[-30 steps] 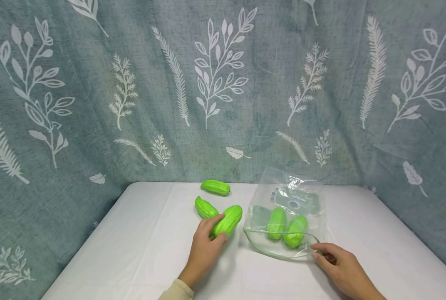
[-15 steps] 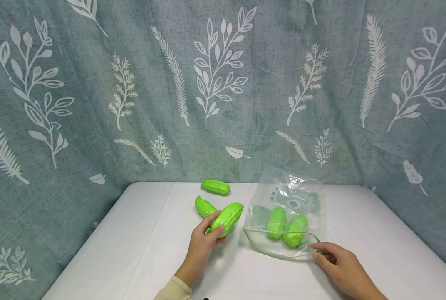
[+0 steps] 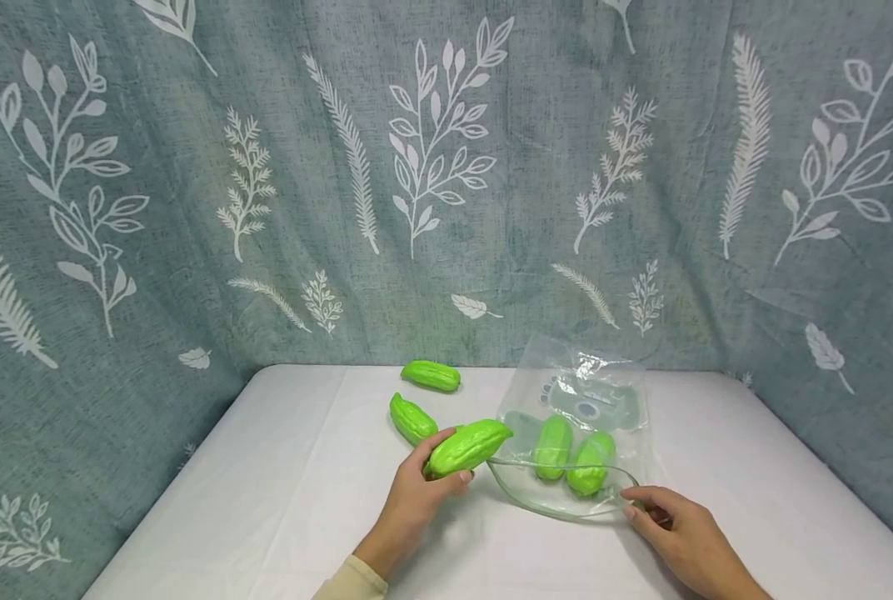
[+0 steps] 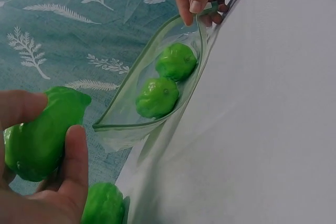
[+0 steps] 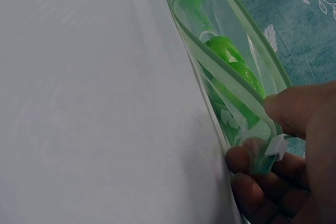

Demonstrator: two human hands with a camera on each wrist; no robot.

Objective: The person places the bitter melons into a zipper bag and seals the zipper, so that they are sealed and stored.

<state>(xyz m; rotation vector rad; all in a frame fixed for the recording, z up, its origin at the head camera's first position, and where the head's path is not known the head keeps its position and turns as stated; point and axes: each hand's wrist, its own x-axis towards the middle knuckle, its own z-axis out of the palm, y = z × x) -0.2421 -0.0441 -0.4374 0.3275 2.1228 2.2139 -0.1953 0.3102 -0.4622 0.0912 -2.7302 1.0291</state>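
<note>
On the bag [image 3: 630, 454], right of centre in the head view, we see a blue-grey print [image 3: 615, 406] with small rounded shapes, and in the right wrist view a pale mark [image 5: 229, 120] too blurred for us to read. We count one bag and at least five bright green gourds: one held gourd [image 3: 471, 447] near the lower middle of the frame, two bagged gourds [image 3: 553, 447] side by side, a near gourd [image 3: 411, 418] left of centre and a far gourd [image 3: 431, 376] at the table's back edge. Our left hand [image 3: 412, 500] grips the held gourd between thumb and fingers, its tip just beside the left corner of the bag's open mouth. Our right hand [image 3: 679, 529], at lower right, pinches the mouth's other corner, where a white slider [image 5: 276, 147] sits. The left hand and the held gourd hide part of the near gourd in the head view. A beige sleeve [image 3: 352, 581] shows at the bottom edge, a white table [image 3: 266, 500] lies beneath, and a leaf-patterned curtain [image 3: 304, 208] fills the upper frame.
</note>
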